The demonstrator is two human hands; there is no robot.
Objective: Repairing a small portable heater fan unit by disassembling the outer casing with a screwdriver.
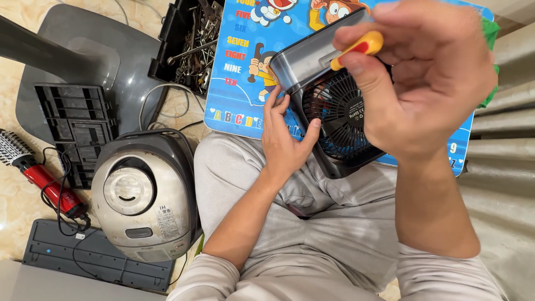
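A small dark grey fan (334,106) with a round black grille lies tilted on a blue children's table (237,83) printed with cartoon figures. My left hand (284,139) steadies the fan's lower left edge, fingers spread against its casing. My right hand (423,78) is raised close to the camera above the fan, closed around a screwdriver with a yellow and red handle (359,47). The tool's shaft and tip are hidden behind the hand. My legs in grey trousers sit below the table.
A silver rice cooker (142,195) stands on the floor at the left. A red hair brush (39,173), a black plastic tray (75,128), an open toolbox of metal tools (192,39) and a dark keyboard-like panel (95,256) surround it. Corrugated grey sheeting (501,167) lies at the right.
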